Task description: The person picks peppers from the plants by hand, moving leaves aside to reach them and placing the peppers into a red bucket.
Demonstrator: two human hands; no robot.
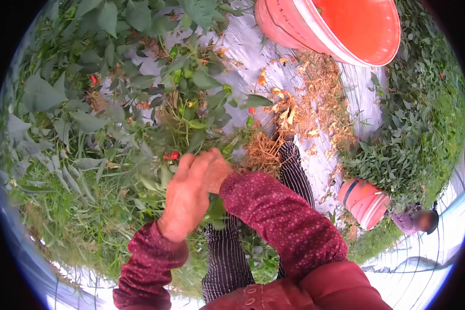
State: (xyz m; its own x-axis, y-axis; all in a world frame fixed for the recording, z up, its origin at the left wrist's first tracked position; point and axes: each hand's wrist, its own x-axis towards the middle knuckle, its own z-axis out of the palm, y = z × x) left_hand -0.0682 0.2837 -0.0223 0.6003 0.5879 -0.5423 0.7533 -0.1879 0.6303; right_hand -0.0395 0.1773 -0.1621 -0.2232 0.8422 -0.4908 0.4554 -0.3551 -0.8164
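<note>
My left hand (pixel 183 199) reaches into a pepper plant (pixel 191 111), its fingers bent and closed, with the tips hidden in the foliage. Against it, on the right, my right hand (pixel 217 171) is also curled in among the leaves. What the fingers of either hand hold, if anything, is hidden. Just beyond the left fingers hang small red peppers (pixel 174 155). Higher on the same plant there is a green pepper (pixel 196 124), and another green pepper (pixel 250 122) hangs to the right, below a red one.
A large pink bucket (pixel 279 26) stands tilted in view at the top right. Farther right are pink buckets (pixel 364 202) beside another person (pixel 413 222). Dry plant litter (pixel 315 98) lies on pale plastic sheeting (pixel 360 95). Leafy rows flank it, and grass (pixel 72 227) grows at left.
</note>
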